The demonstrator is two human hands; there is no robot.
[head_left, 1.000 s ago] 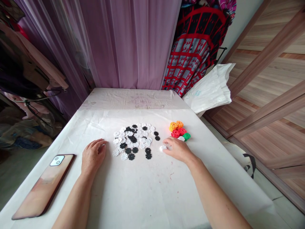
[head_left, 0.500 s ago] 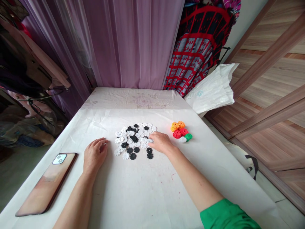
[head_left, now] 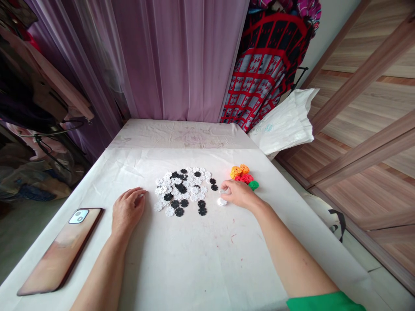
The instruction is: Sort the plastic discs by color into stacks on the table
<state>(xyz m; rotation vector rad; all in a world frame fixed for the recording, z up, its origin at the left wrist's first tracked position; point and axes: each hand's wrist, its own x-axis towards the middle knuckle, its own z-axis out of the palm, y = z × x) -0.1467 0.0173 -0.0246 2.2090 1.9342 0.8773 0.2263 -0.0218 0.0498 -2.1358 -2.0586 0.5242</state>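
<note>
A loose pile of white plastic snowflake discs [head_left: 195,195], mixed with black snowflake discs [head_left: 180,188], lies mid-table. My left hand [head_left: 129,210] rests on the cloth left of the pile, holding nothing, fingers loosely bent and apart. Right of the pile, the fingertips of my right hand [head_left: 237,193] pinch a white snowflake disc [head_left: 223,191]. Another white snowflake disc [head_left: 221,201] lies right under those fingers. Beyond the right hand sit orange discs [head_left: 239,171], red discs [head_left: 244,178] and a green disc [head_left: 253,185]; the hand partly covers this group.
A phone [head_left: 61,252] lies face down near the table's left edge. The table [head_left: 181,263] has a white cloth. A white bag [head_left: 282,123] stands past the right edge, near wooden doors [head_left: 366,129]. Purple curtains [head_left: 175,60] hang behind.
My right hand has moved right from the pile's edge toward the coloured discs, with a white disc in its fingers. Black discs it covered now show. The left hand stays put.
</note>
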